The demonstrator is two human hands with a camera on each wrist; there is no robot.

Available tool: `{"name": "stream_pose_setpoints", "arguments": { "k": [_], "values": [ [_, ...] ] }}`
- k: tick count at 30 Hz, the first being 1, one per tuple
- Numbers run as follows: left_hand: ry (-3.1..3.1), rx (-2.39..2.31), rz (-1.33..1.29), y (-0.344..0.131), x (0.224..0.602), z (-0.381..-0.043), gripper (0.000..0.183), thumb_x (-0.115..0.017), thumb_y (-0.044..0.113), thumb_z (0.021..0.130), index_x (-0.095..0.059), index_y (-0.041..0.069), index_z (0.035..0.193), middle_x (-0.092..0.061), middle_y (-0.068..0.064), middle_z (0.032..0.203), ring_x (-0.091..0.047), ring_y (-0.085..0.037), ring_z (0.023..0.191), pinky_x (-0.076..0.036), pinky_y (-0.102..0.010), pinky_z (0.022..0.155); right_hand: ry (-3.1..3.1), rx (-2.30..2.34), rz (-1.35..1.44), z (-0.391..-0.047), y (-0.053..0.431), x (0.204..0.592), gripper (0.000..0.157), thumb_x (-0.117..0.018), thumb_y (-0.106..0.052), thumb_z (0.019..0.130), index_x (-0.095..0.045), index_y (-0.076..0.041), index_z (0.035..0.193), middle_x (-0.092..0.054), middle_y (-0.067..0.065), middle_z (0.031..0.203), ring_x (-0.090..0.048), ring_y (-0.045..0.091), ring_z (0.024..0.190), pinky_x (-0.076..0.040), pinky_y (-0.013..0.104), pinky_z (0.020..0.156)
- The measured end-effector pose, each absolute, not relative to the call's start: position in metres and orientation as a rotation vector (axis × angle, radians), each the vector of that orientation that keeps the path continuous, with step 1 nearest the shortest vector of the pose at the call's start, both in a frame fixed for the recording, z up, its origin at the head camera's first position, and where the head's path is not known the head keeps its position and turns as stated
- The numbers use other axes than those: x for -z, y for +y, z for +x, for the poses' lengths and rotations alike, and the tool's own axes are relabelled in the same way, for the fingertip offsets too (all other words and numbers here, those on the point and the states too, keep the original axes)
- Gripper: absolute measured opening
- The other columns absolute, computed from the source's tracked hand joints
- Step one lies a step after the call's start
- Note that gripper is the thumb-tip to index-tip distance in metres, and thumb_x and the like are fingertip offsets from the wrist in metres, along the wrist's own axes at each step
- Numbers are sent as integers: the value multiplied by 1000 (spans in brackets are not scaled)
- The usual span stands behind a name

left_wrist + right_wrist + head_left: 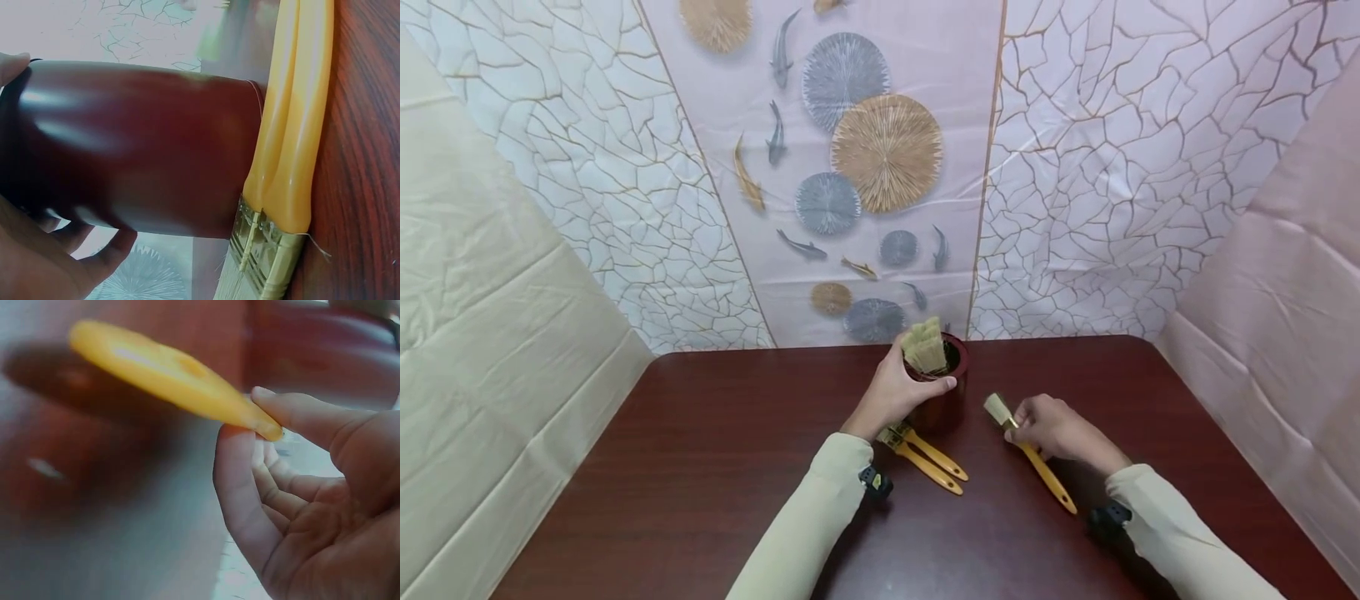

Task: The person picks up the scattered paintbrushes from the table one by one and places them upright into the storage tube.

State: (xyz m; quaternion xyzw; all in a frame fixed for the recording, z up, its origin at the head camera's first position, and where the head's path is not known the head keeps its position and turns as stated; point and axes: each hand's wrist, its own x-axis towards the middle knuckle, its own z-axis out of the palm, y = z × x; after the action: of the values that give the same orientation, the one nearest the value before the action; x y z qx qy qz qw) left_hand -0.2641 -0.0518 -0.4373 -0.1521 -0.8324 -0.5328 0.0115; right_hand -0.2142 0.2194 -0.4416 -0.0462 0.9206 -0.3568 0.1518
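Note:
My left hand [891, 398] grips a dark red cylindrical pot [144, 150] near its rim, thumb on the near side. Several paintbrushes [925, 346] stand in the pot with their pale bristles up. To the right of the pot, my right hand [1054, 427] pinches a paintbrush [1051, 482] between thumb and fingers close to its metal ferrule. Its bristles point up and left, and its yellow handle slants toward me. Two more yellow-handled paintbrushes [934, 467] lie side by side on the table at the foot of the pot, partly hidden by my left wrist.
The dark red-brown wooden table [722, 483] ends at a back wall hung with patterned cloth [880, 167]. Plain pale cloth [512, 333] hangs along the left and right sides. Each of my wrists wears a small black camera [876, 483].

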Motion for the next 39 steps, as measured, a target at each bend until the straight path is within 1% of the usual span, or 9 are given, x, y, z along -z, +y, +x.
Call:
{"name": "stream_pose_setpoints", "arguments": {
  "k": [5, 12, 16, 19, 24, 28, 32, 35, 39],
  "values": [
    [-2596, 1659, -473, -50, 438, -263, 107, -91, 51, 80, -31, 27, 165, -56, -3, 149, -54, -23, 137, -45, -51, 113, 2685, 1215, -279, -212, 221, 406, 19, -72, -5, 99, -59, 5, 109, -64, 12, 88, -65, 21, 65, -62, 41, 61],
    [-2578, 1668, -482, -51, 437, -261, 106, -91, 50, 80, -32, 26, 164, -58, -1, 144, -57, -21, 132, -46, -49, 112, 2875, 1242, -444, -206, 209, 333, 31, -62, -14, 107, -53, 7, 128, -68, 22, 106, -71, 23, 70, -60, 33, 62],
    [-2573, 1667, -483, -51, 438, -262, 106, -90, 52, 80, -32, 26, 165, -56, -2, 148, -55, -21, 135, -46, -49, 112, 2964, 1319, -492, -205, 196, 298, 27, -57, -17, 111, -52, 6, 125, -65, 25, 110, -74, 30, 80, -62, 31, 65],
    [-2574, 1669, -483, -51, 440, -263, 106, -90, 53, 80, -31, 28, 165, -53, -1, 152, -54, -21, 137, -45, -50, 113, 3062, 1400, -555, -208, 185, 283, 24, -59, -18, 110, -55, 3, 118, -66, 23, 106, -75, 34, 84, -62, 28, 63],
    [-2551, 1666, -538, -52, 439, -266, 101, -89, 54, 81, -33, 35, 163, -50, 3, 155, -53, -18, 137, -45, -50, 113, 3245, 1448, -699, -221, 167, 282, 19, -65, -17, 107, -59, 0, 113, -70, 17, 100, -76, 35, 84, -57, 23, 59],
    [-2545, 1600, -621, -56, 437, -269, 94, -88, 56, 82, -35, 48, 159, -49, 8, 155, -52, -13, 138, -44, -47, 114, 3293, 1466, -774, -235, 155, 292, 17, -68, -13, 105, -59, 0, 110, -70, 16, 100, -77, 36, 85, -59, 32, 60],
    [-2600, 1492, -624, -58, 435, -268, 92, -83, 60, 84, -31, 52, 160, -39, 4, 164, -42, -17, 148, -40, -52, 118, 3298, 1412, -772, -245, 148, 306, 17, -69, -9, 103, -61, 1, 114, -71, 19, 102, -76, 39, 88, -62, 46, 66],
    [-2630, 1432, -600, -58, 436, -266, 93, -81, 64, 84, -28, 54, 160, -31, -1, 169, -36, -24, 154, -37, -58, 119, 3305, 1304, -752, -250, 145, 320, 18, -70, -8, 102, -62, 0, 116, -71, 19, 104, -75, 38, 90, -62, 48, 70],
    [-2638, 1372, -593, -56, 437, -262, 95, -78, 72, 82, -26, 56, 160, -29, 0, 170, -36, -24, 154, -39, -57, 118, 3302, 1169, -690, -251, 143, 339, 17, -70, -11, 103, -63, -2, 116, -74, 17, 104, -75, 35, 92, -61, 47, 71]
  ]
}}
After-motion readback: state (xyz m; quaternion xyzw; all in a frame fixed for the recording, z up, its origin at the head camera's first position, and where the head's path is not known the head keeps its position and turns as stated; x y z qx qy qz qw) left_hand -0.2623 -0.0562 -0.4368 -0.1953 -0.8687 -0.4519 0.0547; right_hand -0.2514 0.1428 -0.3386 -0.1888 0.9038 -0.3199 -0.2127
